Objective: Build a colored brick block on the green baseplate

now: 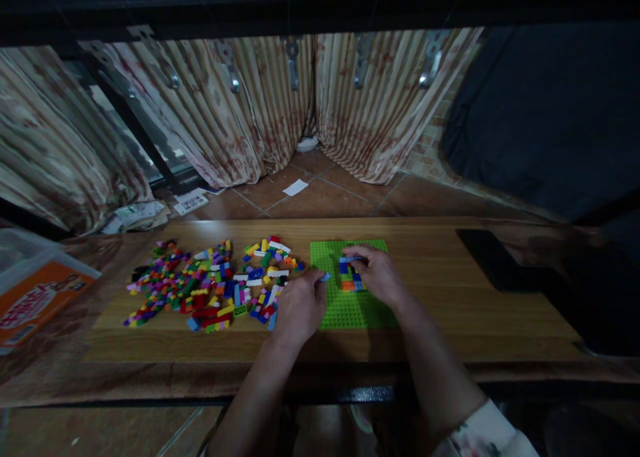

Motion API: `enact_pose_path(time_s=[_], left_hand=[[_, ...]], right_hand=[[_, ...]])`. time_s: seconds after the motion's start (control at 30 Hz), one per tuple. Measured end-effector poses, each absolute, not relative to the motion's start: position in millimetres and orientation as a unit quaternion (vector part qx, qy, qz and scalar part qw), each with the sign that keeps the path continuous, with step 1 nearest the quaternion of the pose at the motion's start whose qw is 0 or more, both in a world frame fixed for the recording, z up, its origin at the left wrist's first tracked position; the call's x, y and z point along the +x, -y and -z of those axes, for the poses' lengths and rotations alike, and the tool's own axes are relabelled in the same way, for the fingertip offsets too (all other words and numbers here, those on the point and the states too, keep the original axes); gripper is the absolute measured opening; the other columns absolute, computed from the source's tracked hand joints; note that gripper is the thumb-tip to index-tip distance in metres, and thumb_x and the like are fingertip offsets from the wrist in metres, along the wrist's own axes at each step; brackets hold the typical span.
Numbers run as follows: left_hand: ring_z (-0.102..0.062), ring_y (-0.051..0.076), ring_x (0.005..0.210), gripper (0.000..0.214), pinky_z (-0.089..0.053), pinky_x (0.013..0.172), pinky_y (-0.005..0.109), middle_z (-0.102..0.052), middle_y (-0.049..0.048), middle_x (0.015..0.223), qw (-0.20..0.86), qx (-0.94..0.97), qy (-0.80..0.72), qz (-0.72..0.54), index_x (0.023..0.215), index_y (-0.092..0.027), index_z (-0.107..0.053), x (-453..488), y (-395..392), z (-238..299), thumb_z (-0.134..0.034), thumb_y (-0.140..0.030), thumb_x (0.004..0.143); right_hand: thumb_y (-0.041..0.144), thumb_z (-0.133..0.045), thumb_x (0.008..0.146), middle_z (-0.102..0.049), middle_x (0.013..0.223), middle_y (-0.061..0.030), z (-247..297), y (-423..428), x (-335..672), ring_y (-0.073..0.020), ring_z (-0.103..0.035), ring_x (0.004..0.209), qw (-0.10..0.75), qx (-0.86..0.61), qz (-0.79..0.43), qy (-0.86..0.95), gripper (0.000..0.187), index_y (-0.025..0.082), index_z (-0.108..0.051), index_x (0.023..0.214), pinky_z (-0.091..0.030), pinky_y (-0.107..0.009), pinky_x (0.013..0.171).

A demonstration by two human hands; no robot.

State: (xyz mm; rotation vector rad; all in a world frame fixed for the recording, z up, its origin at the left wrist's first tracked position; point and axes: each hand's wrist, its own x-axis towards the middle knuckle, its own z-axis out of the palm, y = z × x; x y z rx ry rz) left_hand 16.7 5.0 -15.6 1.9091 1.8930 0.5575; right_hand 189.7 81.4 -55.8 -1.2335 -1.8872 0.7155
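Observation:
A green baseplate (345, 310) lies flat on the wooden table (440, 310). On it stands a small multicoloured brick build (350, 277). My right hand (377, 273) rests on the build, fingers curled over its top and pressing a blue piece. My left hand (300, 303) hovers at the plate's left edge and pinches a small light-blue brick (325, 277) between thumb and fingers. A spread of loose coloured bricks (205, 283) covers the table to the left of my left hand.
An orange and white box (35, 297) sits at the far left. A dark flat object (493, 260) lies at the table's right end. Beyond the table are a tiled floor, striped curtains (240, 103) and scattered papers (295, 187).

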Motion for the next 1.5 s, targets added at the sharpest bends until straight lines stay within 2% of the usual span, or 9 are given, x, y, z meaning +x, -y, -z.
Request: enact_pose_path(time_s=[0.13, 0.4, 0.6, 0.83, 1.27, 1.37, 1.5], left_hand=[[-0.062, 0.016, 0.072, 0.019, -0.040, 0.065, 0.025, -0.070, 0.0039, 0.086, 0.192, 0.688, -0.669, -0.207, 0.094, -0.020, -0.066, 15.5, -4.6, 16.9, -0.049, -0.019, 0.088], [-0.061, 0.015, 0.072, 0.019, -0.039, 0.063, 0.024, -0.069, 0.0035, 0.085, 0.189, 0.686, -0.673, -0.202, 0.095, -0.020, -0.066, 14.1, -3.9, 17.1, -0.049, -0.020, 0.089], [-0.063, 0.016, 0.073, 0.019, -0.040, 0.064, 0.024, -0.069, 0.0036, 0.084, 0.191, 0.684, -0.675, -0.199, 0.095, -0.021, -0.067, 14.7, -3.3, 14.5, -0.049, -0.021, 0.089], [-0.064, 0.017, 0.075, 0.019, -0.041, 0.065, 0.025, -0.070, 0.0035, 0.085, 0.196, 0.681, -0.679, -0.193, 0.093, -0.022, -0.067, 14.0, -2.7, 13.8, -0.049, -0.021, 0.088], [-0.064, 0.016, 0.075, 0.019, -0.042, 0.066, 0.025, -0.070, 0.0033, 0.084, 0.195, 0.689, -0.667, -0.205, 0.092, -0.021, -0.067, 14.4, -1.1, 17.6, -0.049, -0.021, 0.089], [-0.065, 0.016, 0.076, 0.022, -0.044, 0.069, 0.026, -0.072, 0.0040, 0.086, 0.204, 0.685, -0.664, -0.219, 0.098, -0.021, -0.069, 15.4, -1.5, 18.7, -0.048, -0.024, 0.090], [-0.067, 0.017, 0.087, 0.026, -0.048, 0.080, 0.028, -0.073, 0.0051, 0.099, 0.220, 0.670, -0.657, -0.267, 0.108, -0.022, -0.069, 16.1, -4.7, 23.5, -0.049, -0.027, 0.091]], right_hand=[[0.009, -0.052, 0.078, -0.069, 0.093, -0.0026, 56.6, -82.3, 191.0, -0.0169, -0.064, 0.086, 0.382, -0.474, -0.292, 0.738, 0.028, 0.024, -0.072, 0.090, -0.050, -0.033, 0.082], [0.024, -0.056, 0.082, -0.070, 0.088, -0.0029, 64.0, -86.8, 191.4, -0.0152, -0.064, 0.080, 0.406, -0.467, -0.327, 0.714, 0.018, 0.023, -0.073, 0.084, -0.051, -0.030, 0.075], [0.024, -0.062, 0.075, -0.071, 0.084, -0.0029, 64.6, -87.6, 187.8, -0.0158, -0.065, 0.076, 0.416, -0.505, -0.372, 0.658, 0.012, 0.021, -0.073, 0.078, -0.051, -0.031, 0.073], [0.025, -0.062, 0.074, -0.074, 0.079, -0.0031, 62.0, -87.7, 187.5, -0.0167, -0.065, 0.069, 0.382, -0.535, -0.395, 0.641, 0.015, 0.021, -0.074, 0.080, -0.050, -0.031, 0.067], [0.027, -0.063, 0.075, -0.075, 0.080, -0.0032, 60.5, -85.8, 186.9, -0.0168, -0.067, 0.070, 0.390, -0.528, -0.396, 0.643, 0.015, 0.021, -0.075, 0.080, -0.050, -0.030, 0.069], [0.029, -0.063, 0.075, -0.075, 0.079, -0.0025, 62.9, -85.3, 186.7, -0.0166, -0.067, 0.072, 0.404, -0.515, -0.407, 0.637, 0.015, 0.021, -0.075, 0.079, -0.051, -0.030, 0.069], [0.034, -0.067, 0.072, -0.075, 0.080, -0.0022, 63.7, -85.2, 190.4, -0.0172, -0.067, 0.072, 0.422, -0.517, -0.428, 0.610, 0.018, 0.022, -0.075, 0.083, -0.051, -0.031, 0.068]])
